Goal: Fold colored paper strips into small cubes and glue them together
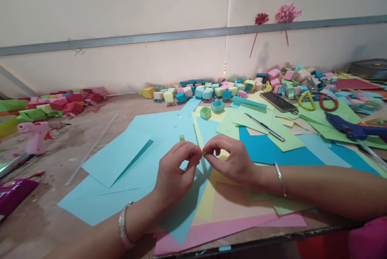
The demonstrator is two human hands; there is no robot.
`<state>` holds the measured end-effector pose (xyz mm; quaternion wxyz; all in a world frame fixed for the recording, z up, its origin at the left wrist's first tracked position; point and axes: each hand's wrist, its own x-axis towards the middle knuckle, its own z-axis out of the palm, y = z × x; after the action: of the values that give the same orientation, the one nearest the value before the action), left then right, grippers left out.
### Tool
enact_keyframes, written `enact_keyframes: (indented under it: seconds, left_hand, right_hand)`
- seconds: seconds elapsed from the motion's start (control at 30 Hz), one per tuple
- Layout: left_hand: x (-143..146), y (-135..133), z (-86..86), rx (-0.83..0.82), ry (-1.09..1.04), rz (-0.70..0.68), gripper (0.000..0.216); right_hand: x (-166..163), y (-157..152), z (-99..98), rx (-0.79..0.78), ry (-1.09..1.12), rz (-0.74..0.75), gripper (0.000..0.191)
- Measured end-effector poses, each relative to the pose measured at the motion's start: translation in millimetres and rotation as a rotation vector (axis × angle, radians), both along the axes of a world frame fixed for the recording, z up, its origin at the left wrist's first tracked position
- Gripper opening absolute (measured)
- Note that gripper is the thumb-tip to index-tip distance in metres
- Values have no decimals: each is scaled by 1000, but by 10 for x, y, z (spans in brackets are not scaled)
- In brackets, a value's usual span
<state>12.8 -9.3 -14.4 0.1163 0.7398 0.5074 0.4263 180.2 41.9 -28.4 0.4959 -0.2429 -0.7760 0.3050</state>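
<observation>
Over the paper sheets, my left hand [177, 168] and my right hand [234, 160] meet fingertip to fingertip, both closed in a pinch. A tiny green piece of paper [204, 153] shows between the fingertips, mostly hidden by them. Just beyond my left hand lies a small green paper bit [182, 137] on a light blue sheet [163, 126]. Farther back are a small open green paper box [205, 112] and an open light blue paper box [218, 106]. Below my hands are a peach sheet [238, 200] and a pink sheet [193, 237].
Folded paper boxes [207, 93] line the wall. To the right are a pen [264, 127], phone [278, 102], scissors [307, 102] and blue glue gun [347, 127]. A pink glue gun [35, 136], clear stick [92, 148] and purple tool [16, 196] lie left.
</observation>
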Motion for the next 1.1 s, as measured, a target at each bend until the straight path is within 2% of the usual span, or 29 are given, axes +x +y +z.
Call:
enact_keyframes:
  seconds: [0.1,0.2,0.23,0.3,0.43,0.53,0.6,0.7,0.77,0.93,1.1]
  left_hand:
    - [7,4,-2,-24,-15,-12,15]
    - [13,6,23,-121,-174,13,7]
    - [13,7,39,-186,-265,25,5]
    - [10,11,79,-381,-451,16,15]
    - [-3,27,123,-766,-651,-122,35]
    - [-4,32,98,-825,-711,-184,30]
    - [1,31,75,-817,-731,-194,27]
    - [14,33,64,-776,-718,-162,24]
    - [22,36,79,-732,-658,-109,21]
    - [26,35,117,-633,-456,-20,17]
    - [24,28,82,-518,-310,19,15]
  right_hand:
    - [7,16,11,40,-10,-4,18]
    - [20,50,12,91,-29,-24,17]
    - [25,64,7,117,-33,-23,16]
    - [35,92,-9,184,-44,-8,17]
    - [43,134,-43,379,-76,-19,16]
    - [46,148,-48,518,-91,-36,18]
    - [50,144,-41,530,-99,-18,18]
    - [53,119,-22,410,-63,53,19]
    - [47,93,-9,256,-39,85,17]
    - [14,41,-11,-161,-59,61,13]
    - [-10,38,-53,-367,-35,136,11]
